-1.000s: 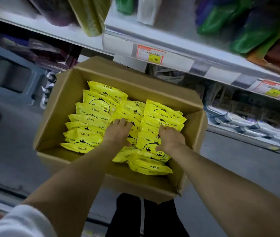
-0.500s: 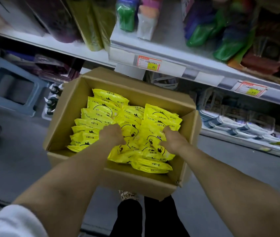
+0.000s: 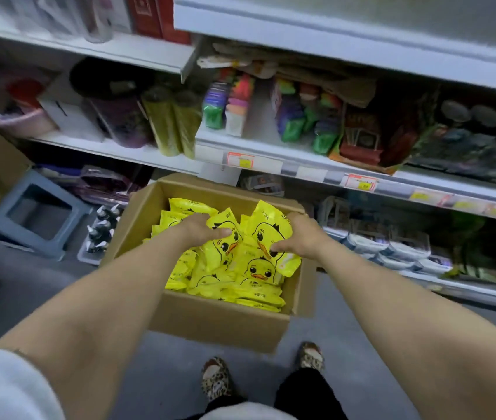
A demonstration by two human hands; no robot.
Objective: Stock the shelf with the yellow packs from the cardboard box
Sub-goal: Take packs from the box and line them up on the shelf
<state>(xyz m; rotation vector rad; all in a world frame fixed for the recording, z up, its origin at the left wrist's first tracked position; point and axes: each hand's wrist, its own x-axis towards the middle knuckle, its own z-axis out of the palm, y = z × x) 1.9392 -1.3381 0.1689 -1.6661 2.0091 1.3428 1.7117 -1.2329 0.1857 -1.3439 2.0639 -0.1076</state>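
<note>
On floor before shelf (image 3: 271,153): open cardboard box (image 3: 219,322), full of yellow packs (image 3: 258,294) lying in rows. Over box middle, both hands clamp one bunch of packs (image 3: 242,241) between them, bunch tipped upright, duck faces toward camera. Left hand (image 3: 196,230) grips bunch's left side, fingers (image 3: 217,233) curled round it. Right hand (image 3: 302,237) grips right side, likewise curled. Grey stool (image 3: 37,213) stands left of box. Leopard-print shoes (image 3: 216,380) on floor near box front.
</note>
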